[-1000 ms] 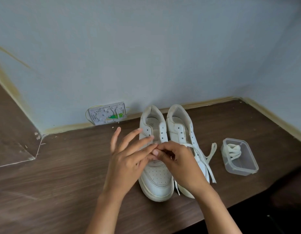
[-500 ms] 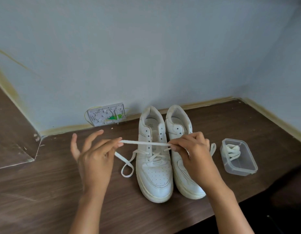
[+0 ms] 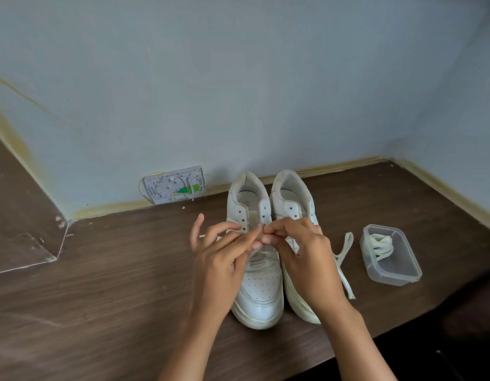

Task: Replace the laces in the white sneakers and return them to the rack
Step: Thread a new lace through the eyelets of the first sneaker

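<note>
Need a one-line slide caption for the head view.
Both hands, left hand and right hand, work a lace over the left white sneaker; spare laces sit in a clear container.

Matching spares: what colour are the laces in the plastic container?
Off-white laces, shown by the head view.

The two sneakers are showing white all over, with small dark eyelet holes and a field of tiny punched dots across the toe of the left one; their soles are looking slightly yellowed at the rim. The lace trailing just right of the sneakers is showing cream-white, and so is the bundle of laces lying in the clear, colourless container further right. The surface under the sneakers is showing dark brown with a fine wood grain. Behind the sneakers the wall is appearing pale grey-blue, edged below by a yellowish strip; left of the sneakers, a pale grey plate is carrying a bright green spot
</note>
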`<state>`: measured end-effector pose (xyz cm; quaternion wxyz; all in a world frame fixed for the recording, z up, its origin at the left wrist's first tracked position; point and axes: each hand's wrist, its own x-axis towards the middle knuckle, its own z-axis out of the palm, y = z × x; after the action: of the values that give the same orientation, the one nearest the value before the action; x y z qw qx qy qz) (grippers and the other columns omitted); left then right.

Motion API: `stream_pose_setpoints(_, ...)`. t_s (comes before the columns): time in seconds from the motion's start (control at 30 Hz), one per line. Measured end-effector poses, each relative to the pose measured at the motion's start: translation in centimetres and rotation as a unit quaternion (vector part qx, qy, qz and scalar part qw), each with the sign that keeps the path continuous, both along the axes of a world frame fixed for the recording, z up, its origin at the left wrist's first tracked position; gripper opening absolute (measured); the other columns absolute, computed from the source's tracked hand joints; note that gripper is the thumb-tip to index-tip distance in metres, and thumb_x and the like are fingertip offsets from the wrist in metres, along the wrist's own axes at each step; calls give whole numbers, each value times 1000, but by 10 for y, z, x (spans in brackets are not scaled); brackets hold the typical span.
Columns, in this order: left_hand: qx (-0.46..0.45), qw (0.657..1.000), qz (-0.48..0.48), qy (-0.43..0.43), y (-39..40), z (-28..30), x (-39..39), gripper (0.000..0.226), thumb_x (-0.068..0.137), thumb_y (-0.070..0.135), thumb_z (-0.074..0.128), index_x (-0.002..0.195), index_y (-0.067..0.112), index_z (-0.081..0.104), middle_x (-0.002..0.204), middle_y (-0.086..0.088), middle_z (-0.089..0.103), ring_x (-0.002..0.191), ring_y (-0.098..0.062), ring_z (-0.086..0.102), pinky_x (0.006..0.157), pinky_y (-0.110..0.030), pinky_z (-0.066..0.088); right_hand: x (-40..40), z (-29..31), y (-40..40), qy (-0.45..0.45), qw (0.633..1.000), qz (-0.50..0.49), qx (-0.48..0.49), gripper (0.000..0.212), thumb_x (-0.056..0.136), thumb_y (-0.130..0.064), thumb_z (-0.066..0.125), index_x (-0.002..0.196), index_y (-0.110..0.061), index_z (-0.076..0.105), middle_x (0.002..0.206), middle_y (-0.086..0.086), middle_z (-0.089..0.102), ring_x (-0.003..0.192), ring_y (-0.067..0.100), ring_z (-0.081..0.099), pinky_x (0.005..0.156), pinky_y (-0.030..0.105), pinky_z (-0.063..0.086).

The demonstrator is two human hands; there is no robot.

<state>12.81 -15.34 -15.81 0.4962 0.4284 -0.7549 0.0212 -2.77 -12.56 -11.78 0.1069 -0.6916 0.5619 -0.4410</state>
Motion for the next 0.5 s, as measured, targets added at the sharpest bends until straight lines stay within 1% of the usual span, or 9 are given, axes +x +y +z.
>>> stream_pose_setpoints(0.03,5,1000,10,8,0,0,-1,29,90,27,59,116,27,70,88,15,72,99,-9,58,110,-56,28,0,0,0,-10,1000,7,6,16,88,-21,70,98,-32,66,87,-23,64,94,4,59,86,26,47)
stream_pose_setpoints(0.1,15,999,28,20,1,-1,-4,24,87,26,63,107,28,74,86,14,72,96,-9,58,107,-57,30,1,0,0,-18,999,21,20,28,91,-21,67,110,-39,59,88,-23,68,98,5,61,88,35,50)
stream_pose_setpoints(0.13,19,999,35,24,2,-1,-5,20,85,26,66,102,27,77,85,15,71,95,-9,58,106,-57,31,2,0,0,-25,999,26,26,33,92,-21,66,115,-42,54,88,-23,69,99,6,62,90,37,50)
stream_pose_setpoints(0.2,25,998,48,36,2,0,-8,13,84,28,69,93,27,78,83,17,70,93,-9,59,106,-57,32,3,0,0,-51,998,22,34,35,92,-28,64,118,-45,48,87,-21,70,99,7,64,90,40,50)
stream_pose_setpoints(0.27,34,996,66,51,2,3,-11,13,86,34,66,85,27,77,81,17,69,92,-9,60,106,-56,32,2,-1,0,-85,996,1,41,32,90,-37,62,118,-45,47,84,-19,70,98,8,65,88,40,51)
stream_pose_setpoints(0.33,44,994,91,51,2,3,-13,14,83,37,65,79,28,75,82,17,68,91,-11,61,106,-55,32,0,-4,-2,-79,996,-37,32,28,92,-33,62,115,-42,50,81,-16,69,95,7,63,87,38,51)
stream_pose_setpoints(0.4,50,992,114,29,1,0,-13,12,79,37,68,76,28,75,91,14,67,96,-16,60,106,-56,32,-1,-8,-3,-45,996,-73,31,26,93,-25,64,113,-38,54,82,-15,68,96,7,58,87,35,48)
stream_pose_setpoints(0.47,59,990,131,10,1,-2,-14,9,75,36,72,76,28,76,102,10,66,105,-20,56,108,-55,30,-2,-11,-5,-33,995,-89,44,22,93,-24,64,111,-35,58,86,-15,67,98,9,54,84,29,44)
stream_pose_setpoints(0.5,61,989,135,4,1,-2,-14,7,74,34,73,76,28,76,106,8,65,109,-21,54,109,-56,29,-3,-12,-5,-29,994,-92,49,19,93,-24,64,110,-34,59,87,-15,66,98,8,52,82,26,40)
